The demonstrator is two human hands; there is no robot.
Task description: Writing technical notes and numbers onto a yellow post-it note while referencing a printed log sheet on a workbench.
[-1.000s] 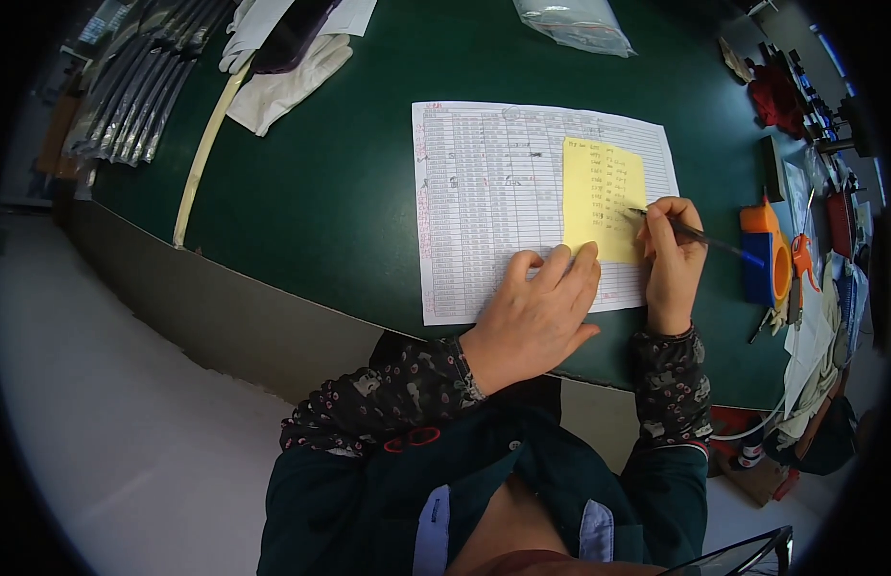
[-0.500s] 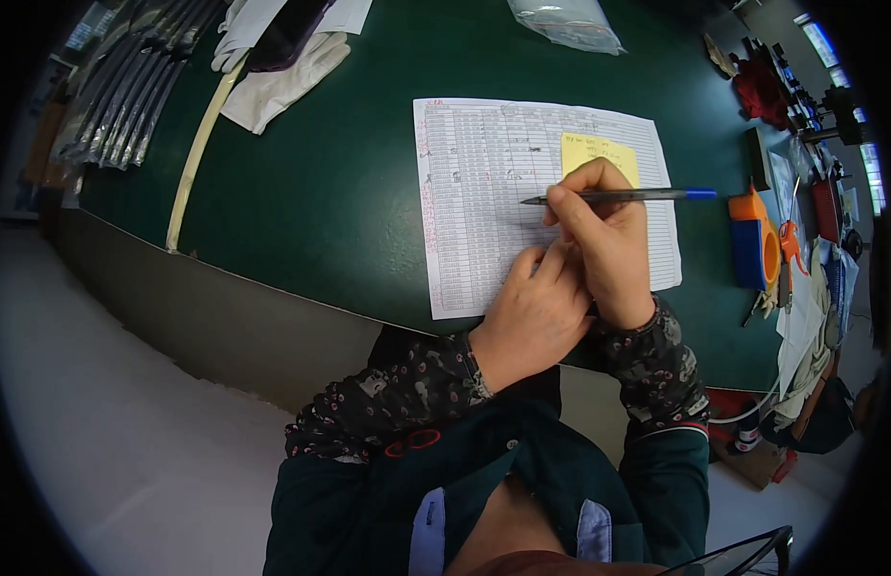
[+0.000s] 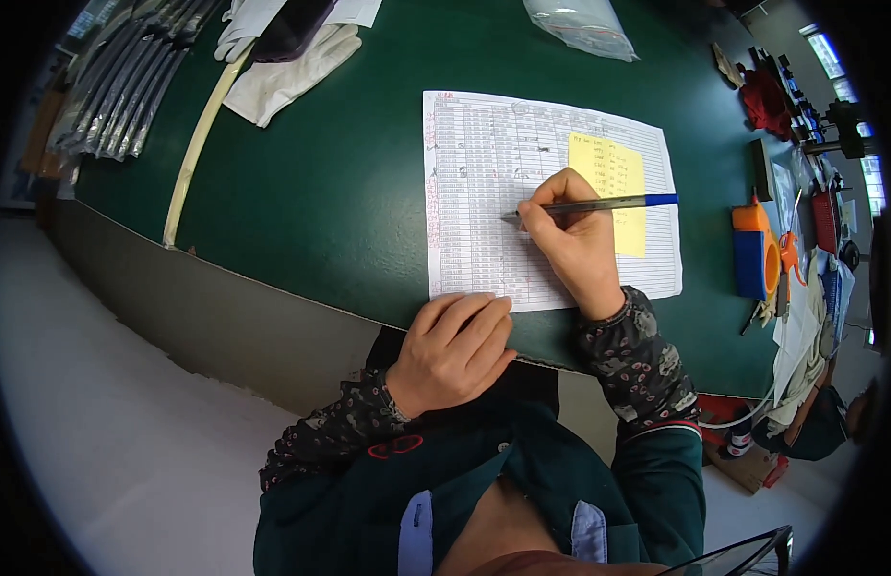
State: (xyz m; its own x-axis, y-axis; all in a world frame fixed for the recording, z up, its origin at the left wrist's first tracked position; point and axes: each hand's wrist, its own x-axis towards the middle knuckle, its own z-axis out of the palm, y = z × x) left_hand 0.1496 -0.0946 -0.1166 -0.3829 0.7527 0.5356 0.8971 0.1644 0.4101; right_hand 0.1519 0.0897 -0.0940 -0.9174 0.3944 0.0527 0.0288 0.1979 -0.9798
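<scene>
A printed sheet (image 3: 474,245) with a dense table of rows lies on the green table, with a yellow sticky note (image 3: 623,173) on its right half. My right hand (image 3: 575,245) grips a ballpoint pen (image 3: 613,204) with a clear barrel and a blue end. The pen's tip points left, at or just above the middle rows; contact cannot be made out. My left hand (image 3: 455,350) rests on the sheet's lower left edge at the table's front. Its fingers lie out loosely and hold nothing. The right hand covers part of the rows and of the note.
White gloves (image 3: 292,82) and a dark phone (image 3: 290,34) lie at the far left, beside plastic-wrapped black items (image 3: 129,91). Yellow tape (image 3: 198,158) runs along the table there. A clear bag (image 3: 584,27) lies at the back. An orange and blue tape dispenser (image 3: 752,252) stands right.
My left hand has drawn back left and nearer, away from the right hand, to the sheet's lower edge. My right hand and the pen have shifted left and slightly down, uncovering more of the note.
</scene>
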